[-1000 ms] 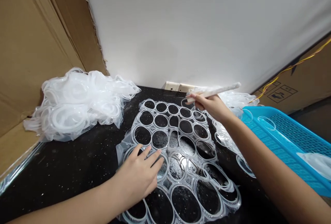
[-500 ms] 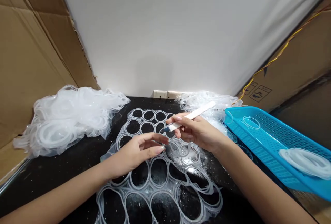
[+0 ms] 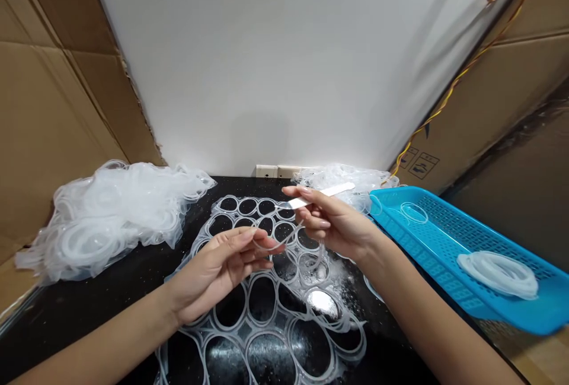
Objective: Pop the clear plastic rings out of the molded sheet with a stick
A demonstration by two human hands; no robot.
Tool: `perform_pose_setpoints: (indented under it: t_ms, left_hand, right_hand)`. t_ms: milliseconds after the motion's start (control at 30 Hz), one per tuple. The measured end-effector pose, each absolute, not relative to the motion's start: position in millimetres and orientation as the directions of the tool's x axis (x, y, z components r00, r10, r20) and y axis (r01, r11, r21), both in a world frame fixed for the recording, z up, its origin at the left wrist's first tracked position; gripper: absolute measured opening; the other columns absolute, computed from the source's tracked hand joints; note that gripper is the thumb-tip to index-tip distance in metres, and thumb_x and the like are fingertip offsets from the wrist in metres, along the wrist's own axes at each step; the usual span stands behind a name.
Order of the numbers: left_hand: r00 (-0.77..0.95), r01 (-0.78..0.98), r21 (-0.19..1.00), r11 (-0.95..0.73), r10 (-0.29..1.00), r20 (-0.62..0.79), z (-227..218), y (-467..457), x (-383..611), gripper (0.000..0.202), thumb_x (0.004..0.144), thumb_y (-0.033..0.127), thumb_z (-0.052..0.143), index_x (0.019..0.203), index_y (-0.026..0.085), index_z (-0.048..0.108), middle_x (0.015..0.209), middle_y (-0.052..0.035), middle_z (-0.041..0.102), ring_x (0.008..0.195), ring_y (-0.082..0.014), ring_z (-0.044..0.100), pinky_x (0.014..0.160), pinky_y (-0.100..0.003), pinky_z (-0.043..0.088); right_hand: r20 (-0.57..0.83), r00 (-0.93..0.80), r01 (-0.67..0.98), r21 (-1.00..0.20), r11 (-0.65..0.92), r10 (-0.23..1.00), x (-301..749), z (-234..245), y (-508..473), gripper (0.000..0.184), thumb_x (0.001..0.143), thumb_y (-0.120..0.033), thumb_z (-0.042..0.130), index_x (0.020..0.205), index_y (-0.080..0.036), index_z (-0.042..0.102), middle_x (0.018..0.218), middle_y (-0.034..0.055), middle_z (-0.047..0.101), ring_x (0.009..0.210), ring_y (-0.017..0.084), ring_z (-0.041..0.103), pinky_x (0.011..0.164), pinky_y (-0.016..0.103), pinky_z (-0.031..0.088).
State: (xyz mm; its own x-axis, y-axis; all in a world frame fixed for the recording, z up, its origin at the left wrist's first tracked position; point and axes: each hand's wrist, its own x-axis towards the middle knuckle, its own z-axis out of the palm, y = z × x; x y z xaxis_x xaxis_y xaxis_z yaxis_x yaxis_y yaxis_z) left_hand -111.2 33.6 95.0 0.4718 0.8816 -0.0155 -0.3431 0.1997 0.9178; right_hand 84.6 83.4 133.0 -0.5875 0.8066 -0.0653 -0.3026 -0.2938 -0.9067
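A clear moulded sheet full of round holes (image 3: 267,325) lies on the black counter (image 3: 111,296). Above it my left hand (image 3: 217,269) pinches a thin clear ring (image 3: 284,236) with its fingertips. My right hand (image 3: 338,222) grips a white flat stick tool (image 3: 322,193) between thumb and fingers and also touches the same ring. Both hands meet over the middle of the sheet.
A heap of clear plastic scrap (image 3: 106,213) sits at the left, a smaller heap (image 3: 351,180) at the back. A blue slotted basket (image 3: 448,248) at the right holds clear rings (image 3: 498,272). Cardboard walls (image 3: 48,106) flank both sides; a wall socket (image 3: 271,171) is behind.
My left hand lifted off the sheet and came up to meet the right. The right hand drew back from the sheet's far edge with the stick. A ring now hangs between them.
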Motion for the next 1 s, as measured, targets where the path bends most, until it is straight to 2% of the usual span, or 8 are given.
perform_pose_setpoints:
  t_ms: [200, 367, 500, 700, 833, 1000]
  left_hand:
    - [0.501, -0.233, 0.963, 0.137, 0.866, -0.002, 101.8, 25.0, -113.3, 0.026, 0.088, 0.038, 0.039, 0.094, 0.021, 0.057, 0.110, -0.0060, 0.063, 0.101, -0.0239, 0.059, 0.085, -0.042, 0.047]
    - [0.515, -0.367, 0.910, 0.194, 0.857, 0.025, 97.7, 26.5, -110.8, 0.019, 0.087, 0.037, 0.047, 0.085, 0.021, 0.057, 0.091, -0.0028, 0.068, 0.089, -0.0190, 0.064, 0.079, -0.035, 0.049]
    - [0.482, -0.399, 0.877, 0.269, 0.875, -0.049, 83.6, 31.2, -105.7, 0.017, 0.088, 0.035, 0.049, 0.085, 0.019, 0.057, 0.088, -0.0013, 0.068, 0.081, -0.0143, 0.065, 0.077, -0.029, 0.048]
    - [0.459, -0.426, 0.840, 0.335, 0.881, -0.118, 66.1, 31.9, -100.0, 0.016, 0.086, 0.034, 0.052, 0.088, 0.019, 0.056, 0.095, -0.0026, 0.067, 0.079, -0.0139, 0.065, 0.076, -0.028, 0.048]
    - [0.458, -0.444, 0.825, 0.350, 0.880, -0.127, 64.5, 31.0, -99.7, 0.015, 0.085, 0.033, 0.053, 0.088, 0.019, 0.056, 0.093, -0.0014, 0.067, 0.077, -0.0125, 0.065, 0.074, -0.026, 0.048]
    - [0.453, -0.419, 0.835, 0.357, 0.879, -0.149, 62.0, 30.9, -98.6, 0.017, 0.085, 0.034, 0.053, 0.089, 0.018, 0.056, 0.093, -0.0023, 0.067, 0.076, -0.0130, 0.065, 0.072, -0.026, 0.047]
  right_hand:
    - [-0.064, -0.527, -0.272, -0.932, -0.239, 0.848, 85.9, 133.4, 84.7, 0.033, 0.077, -0.038, 0.059, 0.103, -0.018, 0.060, 0.056, -0.0062, 0.036, 0.043, 0.003, 0.015, 0.035, 0.016, 0.017]
    - [0.004, -0.496, -0.223, -0.967, -0.123, 0.868, 83.9, 131.6, 82.6, 0.031, 0.078, -0.034, 0.056, 0.105, -0.019, 0.060, 0.062, -0.0011, 0.049, 0.045, 0.004, 0.021, 0.037, 0.018, 0.016]
    - [0.038, -0.429, -0.212, -0.976, -0.059, 0.902, 79.1, 125.2, 84.6, 0.030, 0.080, -0.035, 0.054, 0.104, -0.018, 0.061, 0.064, 0.0012, 0.051, 0.050, 0.006, 0.030, 0.039, 0.019, 0.018]
    - [0.061, -0.409, -0.285, -0.957, -0.063, 0.911, 70.9, 112.4, 88.1, 0.033, 0.083, -0.041, 0.049, 0.106, -0.019, 0.060, 0.062, -0.0006, 0.044, 0.055, 0.008, 0.038, 0.043, 0.021, 0.026]
    - [0.051, -0.379, -0.239, -0.970, -0.044, 0.924, 69.7, 110.6, 87.6, 0.033, 0.085, -0.040, 0.046, 0.106, -0.019, 0.058, 0.064, 0.0007, 0.046, 0.060, 0.010, 0.044, 0.050, 0.022, 0.036]
    - [0.056, -0.389, -0.285, -0.956, -0.063, 0.920, 68.0, 109.7, 86.4, 0.029, 0.085, -0.037, 0.047, 0.103, -0.017, 0.059, 0.066, 0.0015, 0.050, 0.064, 0.011, 0.049, 0.061, 0.025, 0.044]
